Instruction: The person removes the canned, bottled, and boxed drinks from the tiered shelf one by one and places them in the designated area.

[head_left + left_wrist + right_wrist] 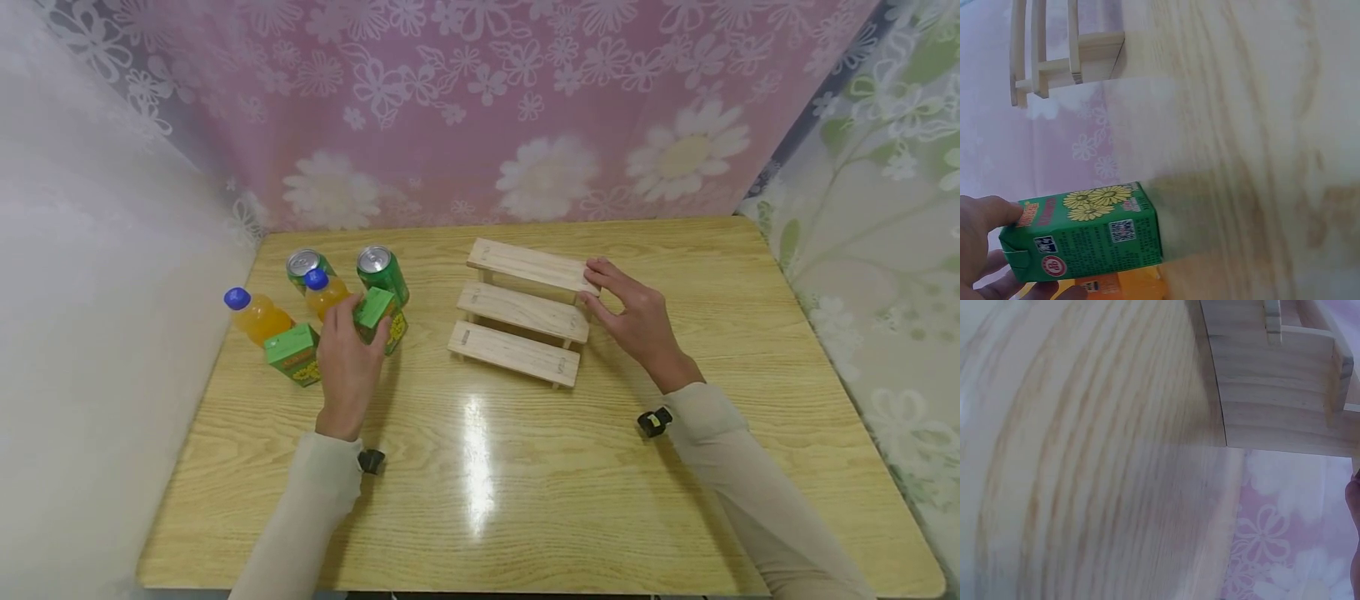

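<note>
My left hand (349, 367) pinches a green drink carton (377, 310) with yellow flowers on it, thumb on one side and fingers on the other. In the left wrist view that carton (1085, 231) shows its printed side; whether its base touches the table I cannot tell. A three-step wooden rack (517, 308) stands at the middle of the table. At the right end of its top step, my right hand (637, 317) holds the board between thumb and fingers. The right wrist view shows the rack's side panel (1279, 394) and only a sliver of that hand.
Left of the held carton are a second green carton (294, 354) and two orange drink bottles (258, 318) with blue caps. Two green cans (382, 271) stand behind them. A flowered curtain (450, 108) hangs behind the wooden table (562, 483).
</note>
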